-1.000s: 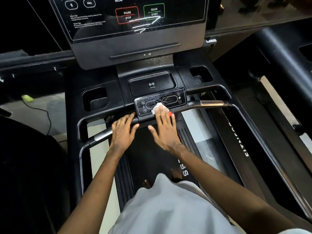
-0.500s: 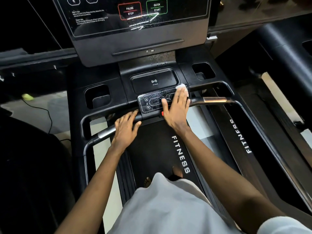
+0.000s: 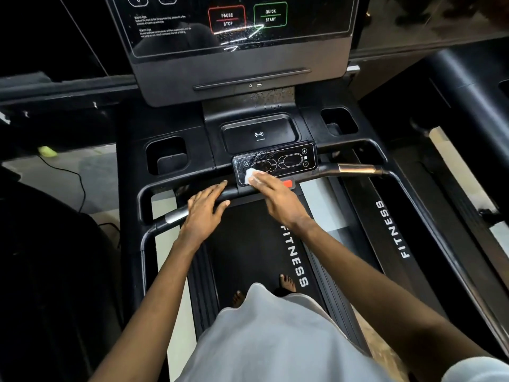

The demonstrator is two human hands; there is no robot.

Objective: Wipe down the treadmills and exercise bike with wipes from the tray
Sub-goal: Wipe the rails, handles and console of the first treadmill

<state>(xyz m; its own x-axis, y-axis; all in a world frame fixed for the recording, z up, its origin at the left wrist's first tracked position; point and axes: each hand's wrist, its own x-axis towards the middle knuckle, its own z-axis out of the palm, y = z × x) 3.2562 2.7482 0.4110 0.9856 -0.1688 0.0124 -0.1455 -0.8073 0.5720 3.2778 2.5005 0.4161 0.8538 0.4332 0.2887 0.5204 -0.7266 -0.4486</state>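
Right hand [image 3: 275, 198], fingers straight, presses the apparently bunched wipe [image 3: 250, 177] on the 9 o'clock end of the control panel [image 3: 287, 161], whose long axis runs toward 3 o'clock; left hand [image 3: 205, 209] lies flat on the handlebar [image 3: 170, 216].

Off-task clutter: floor bits at left, clothing and feet at bottom.
Small yellow-green object [image 3: 47, 151] lying on pale floor [image 3: 93, 172] at far left. Thin black cable [image 3: 79, 186] starting near it, curving across same floor and down. Dark bulky shape [image 3: 41, 271] filling lower left, too dark to identify. Grey garment [image 3: 275, 340] across bottom centre, bare feet [image 3: 287, 282] just past its upper edge.
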